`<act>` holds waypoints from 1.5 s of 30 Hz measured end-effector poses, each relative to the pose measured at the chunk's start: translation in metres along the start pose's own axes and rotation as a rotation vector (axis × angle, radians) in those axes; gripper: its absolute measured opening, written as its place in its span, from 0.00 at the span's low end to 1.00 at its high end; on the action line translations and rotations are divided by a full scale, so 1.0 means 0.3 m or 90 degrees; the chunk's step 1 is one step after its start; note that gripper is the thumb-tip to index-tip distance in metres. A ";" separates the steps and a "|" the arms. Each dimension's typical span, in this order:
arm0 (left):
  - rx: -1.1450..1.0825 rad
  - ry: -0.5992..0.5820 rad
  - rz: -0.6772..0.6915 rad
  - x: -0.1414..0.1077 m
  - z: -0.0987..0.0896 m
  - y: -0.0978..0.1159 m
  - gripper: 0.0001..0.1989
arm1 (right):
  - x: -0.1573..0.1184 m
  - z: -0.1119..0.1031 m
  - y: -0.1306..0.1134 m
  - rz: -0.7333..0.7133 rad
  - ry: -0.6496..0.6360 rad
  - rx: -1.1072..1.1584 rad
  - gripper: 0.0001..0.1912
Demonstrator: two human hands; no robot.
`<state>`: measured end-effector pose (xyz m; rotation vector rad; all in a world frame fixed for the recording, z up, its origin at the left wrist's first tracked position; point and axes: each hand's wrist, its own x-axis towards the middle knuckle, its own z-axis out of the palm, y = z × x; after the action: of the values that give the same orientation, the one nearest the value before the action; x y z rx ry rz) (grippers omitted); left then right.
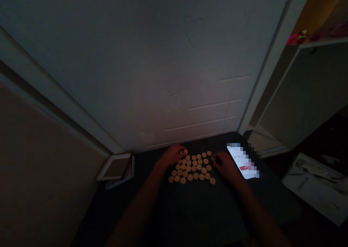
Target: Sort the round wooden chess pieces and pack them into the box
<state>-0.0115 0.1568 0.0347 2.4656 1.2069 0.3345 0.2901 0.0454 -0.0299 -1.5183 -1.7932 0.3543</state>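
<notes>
Several round, pale wooden discs [194,168] lie in rough rows on a dark table [201,210]. At the far left corner of this group, my left hand [173,155] is closed, its fingertips pinching one wooden disc [185,151]. On the other side, my right hand [224,163] has its thumb and fingers curled together at the right edge of the rows. A small piece of a wooden disc [213,158] shows at those fingertips; the rest is covered by the fingers.
A lit phone [243,162] lies right of my right hand. Stacked frames or tablets [114,166] sit at the table's left edge. Behind the table rises a white panel [136,76] with embossed hearts. A white board-like object [317,185] is lower right. The room is dim.
</notes>
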 end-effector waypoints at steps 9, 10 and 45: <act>0.005 0.022 0.008 0.052 0.043 -0.023 0.12 | 0.003 0.002 -0.006 0.013 0.006 -0.001 0.09; 0.005 0.024 0.009 0.057 0.046 -0.025 0.13 | 0.002 0.001 -0.009 0.013 0.006 -0.001 0.09; -0.131 0.096 -0.060 -0.282 0.031 -0.061 0.14 | -0.013 0.050 -0.056 -0.036 0.002 0.012 0.23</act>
<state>-0.0723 0.0976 0.0145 2.2334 1.2737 0.5964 0.2677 0.0412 -0.0308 -1.4507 -1.8213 0.3393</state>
